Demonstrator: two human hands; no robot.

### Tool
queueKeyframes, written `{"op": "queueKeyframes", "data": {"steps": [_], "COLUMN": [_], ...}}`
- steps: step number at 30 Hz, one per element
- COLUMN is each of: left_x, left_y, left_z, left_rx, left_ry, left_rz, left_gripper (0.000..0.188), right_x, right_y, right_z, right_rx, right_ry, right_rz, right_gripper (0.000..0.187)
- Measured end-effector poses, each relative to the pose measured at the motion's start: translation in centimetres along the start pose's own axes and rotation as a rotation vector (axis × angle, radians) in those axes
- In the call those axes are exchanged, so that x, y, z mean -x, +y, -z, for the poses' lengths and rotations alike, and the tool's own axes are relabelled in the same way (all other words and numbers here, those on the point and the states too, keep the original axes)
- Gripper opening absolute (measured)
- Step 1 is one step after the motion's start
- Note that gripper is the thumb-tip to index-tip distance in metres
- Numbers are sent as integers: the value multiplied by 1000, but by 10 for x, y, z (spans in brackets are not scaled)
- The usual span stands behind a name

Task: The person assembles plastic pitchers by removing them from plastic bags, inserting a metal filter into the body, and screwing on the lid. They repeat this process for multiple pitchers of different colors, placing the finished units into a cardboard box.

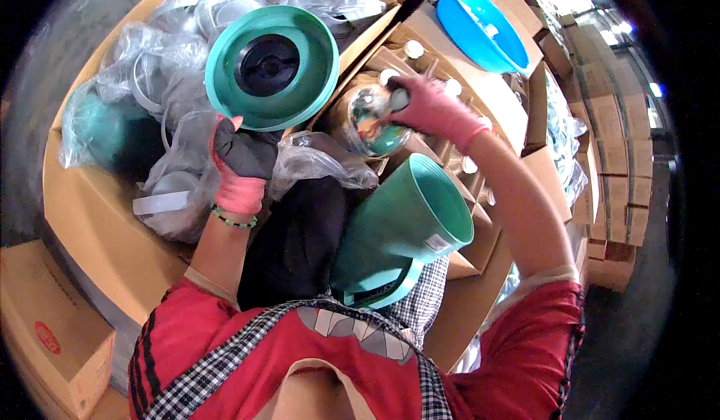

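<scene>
My left hand [244, 154], in a pink and dark grey glove, grips the lower rim of a round green lid-like part [321, 82]. A black disc [268, 65] sits at its middle. My right hand [435, 109], also gloved, closes around the pale neck of a shiny, rounded glass-like vessel [369, 120], blurred and full of reflections. This vessel is over the divided carton at the right. Against my lap leans a green jug [390, 225], its wide mouth facing up and right and its handle toward me. Neither hand touches the jug.
A large carton [120, 259] on the left holds several plastic-wrapped jugs and lids [172, 82]. White-topped items [413, 49] stand in the divided carton [480, 259]. A blue basin [480, 26] rests beyond it. Another carton [56, 330] is at lower left; stacked cartons [611, 135] rise far right.
</scene>
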State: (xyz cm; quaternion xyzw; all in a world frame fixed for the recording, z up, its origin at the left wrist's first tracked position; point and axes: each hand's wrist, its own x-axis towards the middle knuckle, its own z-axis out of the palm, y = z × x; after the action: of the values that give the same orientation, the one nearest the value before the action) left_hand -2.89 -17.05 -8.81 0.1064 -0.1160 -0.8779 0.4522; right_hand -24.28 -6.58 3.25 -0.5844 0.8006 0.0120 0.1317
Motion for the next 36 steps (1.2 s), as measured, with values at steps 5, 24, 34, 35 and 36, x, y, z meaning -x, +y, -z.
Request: {"op": "queueKeyframes", "data": {"steps": [5, 24, 34, 35, 36], "left_x": [8, 9, 19, 21, 21], "left_y": [-1, -63, -60, -57, -56], "left_z": [-9, -106, -111, -112, -114], "left_rx": [145, -531, -808, -815, -815], "left_ry": [-200, -773, -895, -899, -904], "left_rz": [149, -360, -510, -497, -485], "left_gripper": [46, 26, 20, 21, 21], "right_x": [63, 263, 260, 256, 254], "right_y": [42, 74, 82, 81, 83], "right_z": [83, 4, -13, -13, -14], "right_rx": [-344, -1245, -1460, -1469, -1473], "right_ry": [296, 1098, 937, 948, 955], "right_rz": [-48, -262, -296, -275, -260], "right_gripper": [26, 31, 39, 39, 38]}}
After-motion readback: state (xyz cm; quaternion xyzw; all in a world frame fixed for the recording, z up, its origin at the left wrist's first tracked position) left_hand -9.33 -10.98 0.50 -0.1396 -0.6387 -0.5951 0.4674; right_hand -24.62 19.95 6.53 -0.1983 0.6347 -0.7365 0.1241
